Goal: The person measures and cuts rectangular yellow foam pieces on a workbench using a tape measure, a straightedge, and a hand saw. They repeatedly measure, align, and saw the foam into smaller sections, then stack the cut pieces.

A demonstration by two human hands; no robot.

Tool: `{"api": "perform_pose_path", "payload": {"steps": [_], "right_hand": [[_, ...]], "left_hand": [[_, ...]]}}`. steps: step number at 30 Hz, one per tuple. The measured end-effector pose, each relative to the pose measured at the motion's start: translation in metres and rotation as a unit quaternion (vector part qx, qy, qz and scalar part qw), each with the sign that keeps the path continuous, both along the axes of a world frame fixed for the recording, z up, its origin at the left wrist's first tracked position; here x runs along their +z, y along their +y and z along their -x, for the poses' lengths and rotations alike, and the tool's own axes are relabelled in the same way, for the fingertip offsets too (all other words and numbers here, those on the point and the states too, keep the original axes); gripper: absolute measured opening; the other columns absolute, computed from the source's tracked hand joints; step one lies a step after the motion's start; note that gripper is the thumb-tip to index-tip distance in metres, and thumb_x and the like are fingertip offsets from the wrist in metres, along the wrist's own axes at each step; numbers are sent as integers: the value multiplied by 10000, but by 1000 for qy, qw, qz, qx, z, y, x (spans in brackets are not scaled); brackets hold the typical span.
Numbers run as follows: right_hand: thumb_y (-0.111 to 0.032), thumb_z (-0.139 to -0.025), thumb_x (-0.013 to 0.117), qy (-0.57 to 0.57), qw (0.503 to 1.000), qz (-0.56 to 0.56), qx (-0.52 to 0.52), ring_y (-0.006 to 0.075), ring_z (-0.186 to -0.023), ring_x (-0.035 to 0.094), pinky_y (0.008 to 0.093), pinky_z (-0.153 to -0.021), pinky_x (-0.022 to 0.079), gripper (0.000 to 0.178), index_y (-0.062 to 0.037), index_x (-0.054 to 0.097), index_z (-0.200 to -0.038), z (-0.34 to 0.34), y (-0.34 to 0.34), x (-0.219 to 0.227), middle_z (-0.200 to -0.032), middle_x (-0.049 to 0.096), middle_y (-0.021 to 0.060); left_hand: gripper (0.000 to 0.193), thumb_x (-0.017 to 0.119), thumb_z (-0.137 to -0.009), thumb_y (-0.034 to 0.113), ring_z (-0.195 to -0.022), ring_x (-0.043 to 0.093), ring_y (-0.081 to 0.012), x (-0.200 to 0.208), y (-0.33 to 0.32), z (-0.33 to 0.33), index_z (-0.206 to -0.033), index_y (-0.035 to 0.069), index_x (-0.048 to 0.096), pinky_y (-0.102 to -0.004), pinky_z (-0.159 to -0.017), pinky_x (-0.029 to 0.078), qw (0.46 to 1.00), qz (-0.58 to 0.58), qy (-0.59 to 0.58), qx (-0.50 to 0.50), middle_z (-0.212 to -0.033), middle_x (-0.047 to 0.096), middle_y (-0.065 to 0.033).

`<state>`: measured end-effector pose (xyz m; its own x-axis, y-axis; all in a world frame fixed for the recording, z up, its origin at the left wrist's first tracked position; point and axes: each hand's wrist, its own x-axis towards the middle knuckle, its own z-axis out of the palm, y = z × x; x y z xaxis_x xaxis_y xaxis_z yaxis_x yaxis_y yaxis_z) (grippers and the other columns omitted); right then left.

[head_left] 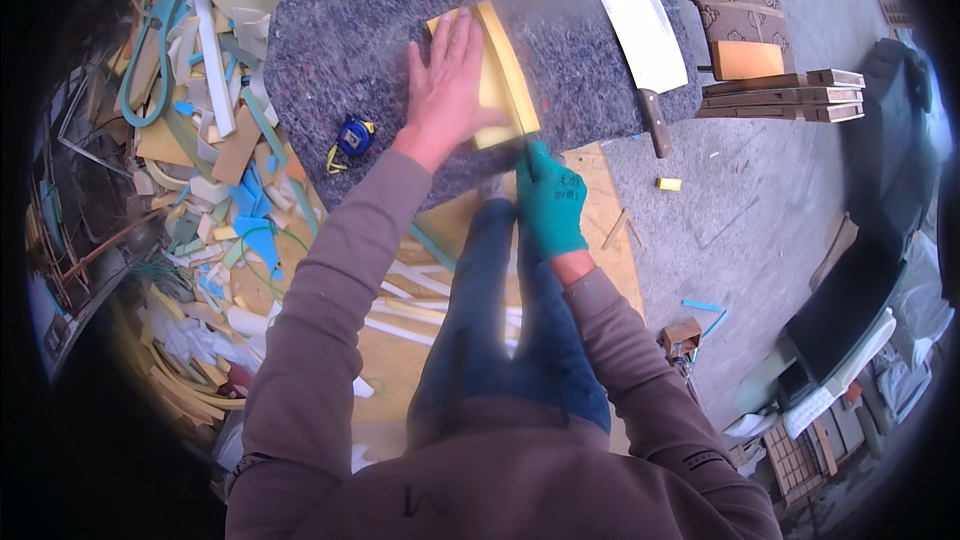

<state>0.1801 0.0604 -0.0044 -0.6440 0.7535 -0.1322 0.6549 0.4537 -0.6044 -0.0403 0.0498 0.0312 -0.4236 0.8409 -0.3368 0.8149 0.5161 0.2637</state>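
A yellow foam block lies on the grey felt-covered table. Along its right side runs a narrow foam strip, parted from it by a slit. My bare left hand presses flat on the block, fingers spread. At the near end of the slit, my right hand, in a green glove, is closed round what looks like a knife; only a thin dark piece of it shows above the fist. A blue tape measure rests left of my left hand. A large broad-bladed knife with a brown handle lies at the table's right.
Foam offcuts are heaped on the floor to the left. At the right stand a patterned upholstered seat and stacked wooden frames. A small yellow foam piece lies on the concrete floor. Dark upholstered furniture lines the far right.
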Motion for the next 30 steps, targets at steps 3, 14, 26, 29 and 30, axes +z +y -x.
{"api": "perform_pose_path", "payload": {"steps": [3,14,26,29,30], "right_hand": [[-205,-1032,644,-42,999,22,1,441,-742,690,542,-620,500,99,-113,675,-1048,-9,-4,2,-802,685,222],[-202,-1028,645,-31,999,15,13,429,-743,701,549,-641,514,113,-114,675,-1092,15,7,5,-805,709,199],[-201,-977,692,-62,998,-8,22,351,-647,654,503,-665,471,78,-166,632,-939,-3,4,4,-684,650,90],[-243,-1024,636,-50,998,-8,26,415,-750,710,538,-649,524,135,-112,664,-1004,13,15,1,-795,703,194],[-243,-1024,636,-45,999,-14,28,416,-743,709,539,-647,523,137,-111,661,-998,19,18,0,-788,701,194]], "left_hand": [[1426,975,-676,499,-1686,41,-340,1,1,0,-1730,49,127,-727,-1299,125,1000,3,-1,4,-1816,102,-137],[1316,955,-677,482,-1679,104,-353,0,1,-2,-1694,24,256,-752,-1265,174,999,-22,23,-2,-1797,187,-163],[1341,963,-666,463,-1678,116,-349,-3,-1,-2,-1703,28,232,-730,-1282,158,999,-40,21,6,-1804,179,-153],[1343,966,-660,456,-1678,120,-347,-3,-2,-3,-1700,24,234,-724,-1285,159,999,-48,17,6,-1805,182,-149],[1345,968,-656,452,-1677,122,-348,-3,-2,-4,-1699,22,236,-721,-1286,160,999,-51,14,9,-1804,184,-150]]}}
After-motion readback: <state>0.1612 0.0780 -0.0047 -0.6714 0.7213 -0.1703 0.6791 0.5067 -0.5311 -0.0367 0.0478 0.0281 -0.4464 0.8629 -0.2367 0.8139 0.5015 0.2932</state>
